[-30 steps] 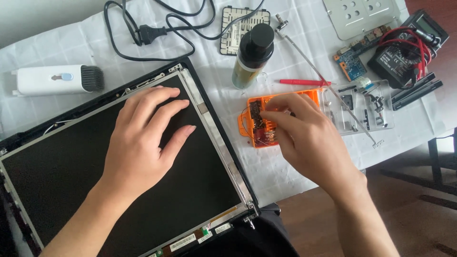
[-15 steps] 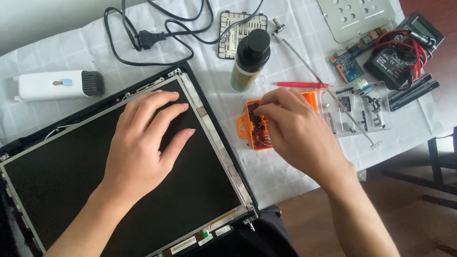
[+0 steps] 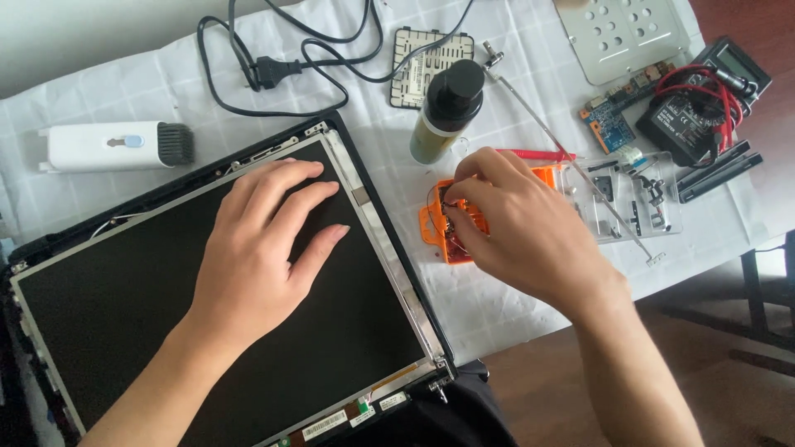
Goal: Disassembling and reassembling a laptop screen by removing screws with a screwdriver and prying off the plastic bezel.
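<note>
On the white-clothed tabletop (image 3: 99, 83), the left hand (image 3: 257, 248) is lying flat and open on the dark laptop screen panel (image 3: 124, 331), fingers spread, gripping nothing, just as it was a second ago; the right hand (image 3: 513, 232) has been shifting slightly up and left over the small orange bit case (image 3: 439, 236), and its fingertips are now curling and pinching down into the case; whether they are closing on a bit I cannot tell, since the fingers are hiding it. By my judgement the picking from the case is still going on, with the panel being steadied meanwhile.

The orange case is sitting just right of the panel's metal frame, below the dark-capped bottle (image 3: 447, 112) and beside the clear parts tray (image 3: 638, 194), with a red-handled tool (image 3: 538, 154) lying just above it. Around the right hand the room is tight: the bottle is standing close behind, and a thin metal hinge rod (image 3: 571, 153) is running diagonally past the tray; the tabletop's front edge is lying just below the case, with the dark floor beyond. To the left, the white brush tool (image 3: 112, 146) and the black power cable (image 3: 273, 70) are lying well apart from both hands.
</note>
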